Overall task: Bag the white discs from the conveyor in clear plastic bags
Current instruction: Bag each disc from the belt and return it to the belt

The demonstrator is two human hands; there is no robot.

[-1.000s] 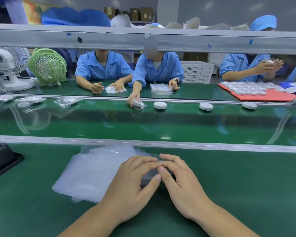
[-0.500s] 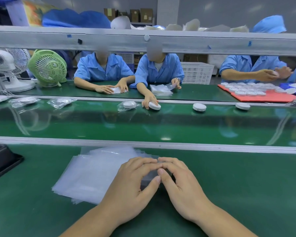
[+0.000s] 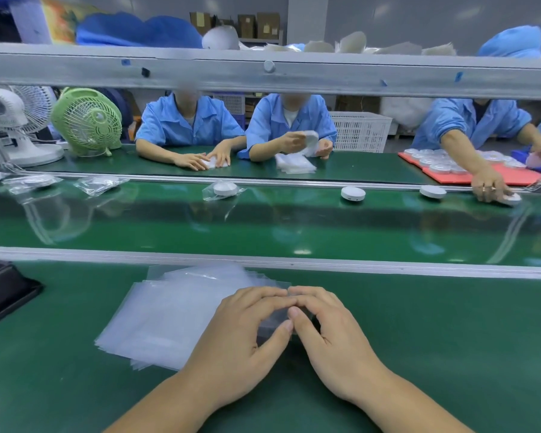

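A stack of clear plastic bags (image 3: 169,314) lies on the green bench in front of me. My left hand (image 3: 244,335) and my right hand (image 3: 328,335) rest on its right edge, fingers loosely curved, fingertips and thumbs touching each other. I cannot tell if they pinch a bag. On the far side of the conveyor belt (image 3: 263,226) sit two bare white discs (image 3: 353,193) (image 3: 432,191). A third disc (image 3: 511,199) lies under another worker's hand. A bagged disc (image 3: 225,189) lies left of them.
More bagged discs (image 3: 99,183) lie at the belt's far left. A black tray (image 3: 3,292) sits at my left. A metal rail (image 3: 263,73) crosses overhead. Workers sit opposite, with a red tray of discs (image 3: 469,173), a white crate (image 3: 359,131) and two fans (image 3: 86,120).
The discs and bagged discs have ridden leftward on the belt. The middle worker opposite lifted a disc off it. The worker at right set another disc down. My hands have stayed put.
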